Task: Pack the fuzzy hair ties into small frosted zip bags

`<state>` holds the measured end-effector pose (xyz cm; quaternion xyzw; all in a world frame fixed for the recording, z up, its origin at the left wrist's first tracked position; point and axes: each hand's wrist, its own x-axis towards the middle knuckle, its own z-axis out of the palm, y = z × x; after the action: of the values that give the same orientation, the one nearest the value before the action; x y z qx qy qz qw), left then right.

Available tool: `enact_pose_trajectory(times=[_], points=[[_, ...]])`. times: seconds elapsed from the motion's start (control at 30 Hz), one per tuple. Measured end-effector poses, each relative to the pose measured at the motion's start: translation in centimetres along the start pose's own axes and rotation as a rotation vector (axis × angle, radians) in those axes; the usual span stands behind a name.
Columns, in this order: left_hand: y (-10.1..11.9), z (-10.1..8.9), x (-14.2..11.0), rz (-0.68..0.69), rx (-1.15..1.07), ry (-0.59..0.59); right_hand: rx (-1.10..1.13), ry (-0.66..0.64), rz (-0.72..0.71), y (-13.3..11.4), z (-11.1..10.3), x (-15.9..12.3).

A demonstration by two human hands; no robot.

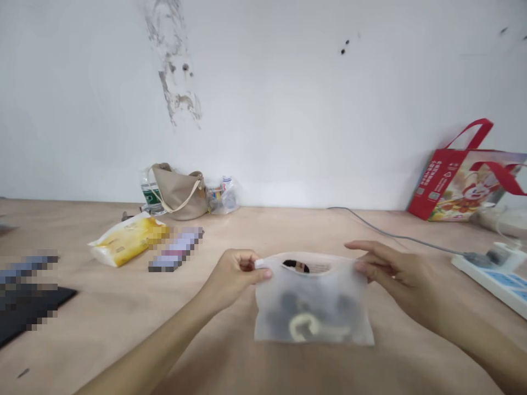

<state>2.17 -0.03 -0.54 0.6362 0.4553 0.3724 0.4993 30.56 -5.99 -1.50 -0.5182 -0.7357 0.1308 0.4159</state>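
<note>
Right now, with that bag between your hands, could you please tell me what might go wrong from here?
The translucent bag is held by its top edge between your left hand and right hand, so a slip could drop its dark contents. Your right hand sits near the grey cable, which it might snag.

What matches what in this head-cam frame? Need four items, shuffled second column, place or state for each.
Things:
1. frosted plastic bag
2. yellow packet
3. red tote bag
4. tan shoulder bag

Places or states:
A. by the wall, between a water bottle and a clear plastic bag
B. leaning against the wall, far right
C. held at its top edge by the left hand and right hand
D. lying on the table, left of the hands

Pairs: 1-C, 2-D, 3-B, 4-A
</note>
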Motion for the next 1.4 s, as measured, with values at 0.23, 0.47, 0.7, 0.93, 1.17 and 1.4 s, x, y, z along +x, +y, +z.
enact_pose_trajectory(times=[0.23, 0.47, 0.7, 0.93, 1.17, 1.4], points=[[0.7, -0.8, -1.2, 0.1, 0.131, 0.057, -0.298, 0.21, -0.029, -0.8, -0.3, 0.0], [1.2, -0.1, -2.8, 0.244, 0.336, 0.046, -0.468, 0.047, -0.466, -9.0, 7.0, 2.9], [0.9, 0.2, -3.8, 0.398, 0.48, 0.107, -0.583, -0.137, -0.526, -9.6, 7.7, 3.8], [-0.1, -2.4, -1.8, 0.393, 0.364, 0.343, -0.848, 0.1, -0.426, -3.9, 1.9, 2.2], [0.4, -2.5, -2.5, 0.171, 0.376, -0.028, -0.665, 0.078, -0.441, -2.5, -0.2, -2.1], [-2.4, 4.7, -3.6, 0.315, 0.889, -0.278, -0.576, -0.105, -0.416, -1.8, 8.8, -3.9]])
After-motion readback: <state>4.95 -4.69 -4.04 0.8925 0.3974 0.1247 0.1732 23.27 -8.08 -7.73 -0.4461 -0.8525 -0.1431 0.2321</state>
